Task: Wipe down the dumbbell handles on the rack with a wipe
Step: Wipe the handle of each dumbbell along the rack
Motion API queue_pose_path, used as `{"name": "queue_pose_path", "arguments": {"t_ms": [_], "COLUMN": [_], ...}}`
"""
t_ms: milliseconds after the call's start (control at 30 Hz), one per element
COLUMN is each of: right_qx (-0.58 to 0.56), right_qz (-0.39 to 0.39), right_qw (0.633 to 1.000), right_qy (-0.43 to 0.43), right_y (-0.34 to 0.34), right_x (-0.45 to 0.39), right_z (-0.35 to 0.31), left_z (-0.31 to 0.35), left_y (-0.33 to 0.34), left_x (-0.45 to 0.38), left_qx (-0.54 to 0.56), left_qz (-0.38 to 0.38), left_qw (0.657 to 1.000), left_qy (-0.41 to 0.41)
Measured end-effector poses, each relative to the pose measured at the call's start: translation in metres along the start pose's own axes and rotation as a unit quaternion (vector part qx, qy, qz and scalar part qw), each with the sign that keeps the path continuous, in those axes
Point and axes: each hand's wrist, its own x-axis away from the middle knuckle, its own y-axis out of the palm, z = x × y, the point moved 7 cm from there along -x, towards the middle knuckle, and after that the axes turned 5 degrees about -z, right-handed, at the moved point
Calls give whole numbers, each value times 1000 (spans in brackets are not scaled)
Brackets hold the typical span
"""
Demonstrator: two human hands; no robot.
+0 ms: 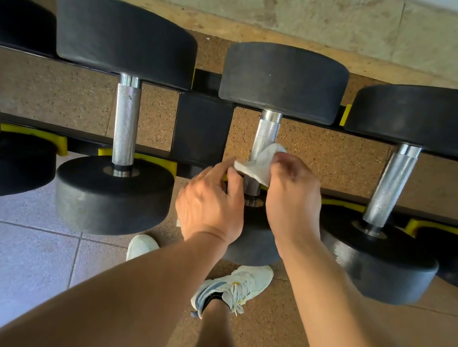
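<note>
Head view: both your hands pinch the wipe (258,162) against the middle dumbbell handle (266,133).

Your left hand (212,200) holds one corner, your right hand (293,187) the other; loosely draped, the wipe could slip off and miss the handle's lower end.

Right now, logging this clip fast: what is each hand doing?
Left hand: pinches the near corner of the wipe.
Right hand: holds the wipe against the handle.
</note>
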Motion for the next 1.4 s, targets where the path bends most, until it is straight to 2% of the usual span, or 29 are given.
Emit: {"name": "queue_pose_path", "arguments": {"t_ms": [100, 233, 333, 433, 600, 733, 800, 867, 1000, 1100, 1167, 1300, 1400], "right_qx": [17, 82, 7, -53, -35, -45, -38, -47, -9, -6, -32, -165, -46], "right_qz": [-35, -33, 2, 66, 18, 112, 129, 78, -84, -113, -90, 42, 87], "right_qw": [999, 995, 1000, 996, 999, 992, 991, 996, 996, 993, 994, 982, 995], "right_qy": [-24, -35, -2, -11, -2, -24, -25, -10, 34, 41, 45, 86, -10], "right_y": [4, 11, 13, 8, 6, -26, -32, -26, 2, 7, 2, -16, -29], "right_x": [-1, -15, -24, -29, -19, -7, -6, -9, -9, -6, -3, 6, 11], "right_z": [3, -1, -7, -17, 0, 2, -3, -6, -11, -12, -10, 1, -15], "left_z": [-2, -4, -3, -2, -4, -3, -3, -1, 5, 6, 6, 5, 5], "left_y": [1, 2, 2, 2, 3, 3, 4, 3, 0, 1, 3, 4, 4], "left_x": [0, 0, 0, 0, 0, 0, -1, -1, 0, -1, -3, -5, -4], "left_qx": [6, 18, 16, 7, 6, 9, 8, 9, -5, -4, -4, -16, -17], "left_qz": [-12, -20, -21, -28, -29, -35, -40, -37, -43, -55, -68, -61, -56], "left_qw": [1000, 999, 999, 999, 999, 999, 999, 999, 999, 998, 997, 997, 998], "left_qy": [-24, -40, -37, -34, -37, -35, -33, -22, 2, 19, 28, 39, 37]}}
